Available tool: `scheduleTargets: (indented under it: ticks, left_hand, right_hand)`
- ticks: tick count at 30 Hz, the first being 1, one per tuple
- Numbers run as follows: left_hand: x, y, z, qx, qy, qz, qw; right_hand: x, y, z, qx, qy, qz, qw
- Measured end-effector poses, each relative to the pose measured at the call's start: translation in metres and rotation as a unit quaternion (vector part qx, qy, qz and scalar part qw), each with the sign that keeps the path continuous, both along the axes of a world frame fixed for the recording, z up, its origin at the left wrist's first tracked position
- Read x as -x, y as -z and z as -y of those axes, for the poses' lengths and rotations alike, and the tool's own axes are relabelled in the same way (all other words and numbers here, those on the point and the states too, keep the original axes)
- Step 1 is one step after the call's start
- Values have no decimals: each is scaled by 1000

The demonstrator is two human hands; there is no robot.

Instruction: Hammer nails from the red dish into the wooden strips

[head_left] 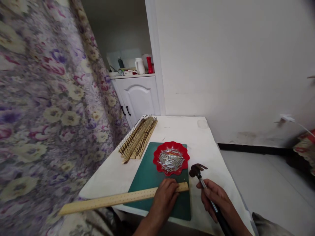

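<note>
My left hand (165,198) is closed over a long wooden strip (118,198) near its right end. Rows of small dots or holes run along the strip, which lies across a green mat (145,175) and sticks out past the table edge on the left. In my right hand (215,200) is a claw hammer (202,181), gripped by its shaft with the head pointing up and away, right of the mat. A red scalloped dish (157,164) heaped with silver nails (171,160) sits on the mat beyond my left hand.
Wooden strips studded with upright nails (139,137) lie at the table's far left. The table (182,129) has a white cover, with a loose nail on it. A floral curtain (56,114) hangs left; behind stand a white cabinet (140,98) and a wall (221,65).
</note>
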State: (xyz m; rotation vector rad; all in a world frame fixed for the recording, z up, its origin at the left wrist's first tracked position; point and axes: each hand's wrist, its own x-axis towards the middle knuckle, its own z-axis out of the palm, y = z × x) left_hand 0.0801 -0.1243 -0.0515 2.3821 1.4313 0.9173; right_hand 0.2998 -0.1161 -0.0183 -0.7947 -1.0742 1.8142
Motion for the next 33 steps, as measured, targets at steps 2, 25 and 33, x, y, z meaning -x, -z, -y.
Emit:
scheduleTargets:
  ticks: [2, 25, 33]
  left_hand:
    - [1, -13, 0, 2, -14, -16, 1000]
    - [5, -78, -70, 175, -194, -283, 923]
    - [-7, -83, -23, 117, -128, -175, 969]
  right_hand:
    - [-1, -1, 0, 1, -1, 2, 1000]
    - [-3, 9, -5, -13, -22, -19, 1000]
    - [7, 13, -2, -30, 38, 18, 999]
